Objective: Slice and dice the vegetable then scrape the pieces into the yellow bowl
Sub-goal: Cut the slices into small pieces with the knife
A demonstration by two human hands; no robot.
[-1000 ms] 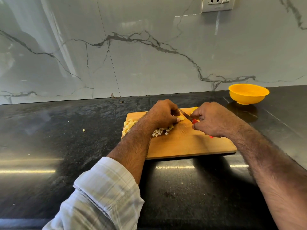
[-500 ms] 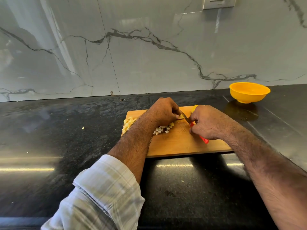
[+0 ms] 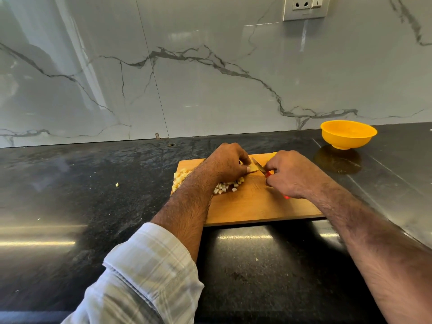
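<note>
A wooden cutting board [image 3: 261, 206] lies on the black counter. My left hand [image 3: 228, 164] pinches a pale yellow vegetable piece [image 3: 253, 168] at the board's far edge. My right hand [image 3: 292, 174] grips a red-handled knife [image 3: 258, 164], its blade angled against that piece. Several small diced pieces [image 3: 228, 185] lie in a heap on the board's left part, partly hidden under my left forearm. The yellow bowl [image 3: 348, 134] stands on the counter at the far right, apart from the board.
A stray diced bit [image 3: 117, 184] lies on the black counter [image 3: 93, 206] left of the board. The marble wall with a socket [image 3: 304, 7] rises behind. A yellow object [image 3: 273, 154] peeks out behind my right hand.
The knife blade has shifted slightly along the vegetable piece between cuts. Both hands stay at the board's far edge.
</note>
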